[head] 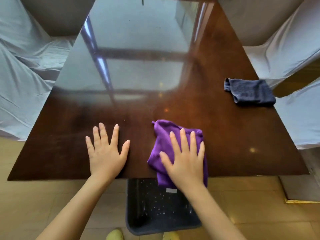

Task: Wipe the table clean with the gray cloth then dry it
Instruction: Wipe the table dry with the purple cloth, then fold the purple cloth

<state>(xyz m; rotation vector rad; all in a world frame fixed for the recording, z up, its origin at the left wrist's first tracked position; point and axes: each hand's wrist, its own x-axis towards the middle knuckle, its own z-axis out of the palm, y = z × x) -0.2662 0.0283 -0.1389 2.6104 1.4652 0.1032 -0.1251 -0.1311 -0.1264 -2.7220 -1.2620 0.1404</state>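
Right hand: the right hand [185, 156] is pressed flat on the purple cloth [162, 146], fingers spread and pointing up the table; nothing is pinched, the palm simply pins the cloth to the wood.
Left hand: the left hand [106, 151] lies open and empty, palm down on the bare table [69, 135], just beside the near edge, bracing.
Purple cloth: bunched at the near edge, its lower end spilling off the tabletop toward the floor, with a small white tag showing below the wrist.
Gray cloth: the gray cloth [249, 92] sits folded near the right edge, apart from both hands, touched by neither.
Key relation: the gray cloth lies forward and to the right of the right hand, its long axis running roughly left to right across the table; the right hand is plainly the nearer one, the left well apart from it.
Stage, as I read it: with gray set aside and purple under the palm, this looks like the drying pass, starting at the near edge.
Table surface: glossy, strong window reflection over the far half; whether any wet film remains there I can't tell through the glare.
Next move calls for: pushing the purple cloth away from the body across the sheen, keeping the palm flat so the hanging end is not left trailing.
Surroundings: fabric-draped chairs [26, 66] on either side, dark table base [155, 205] below.
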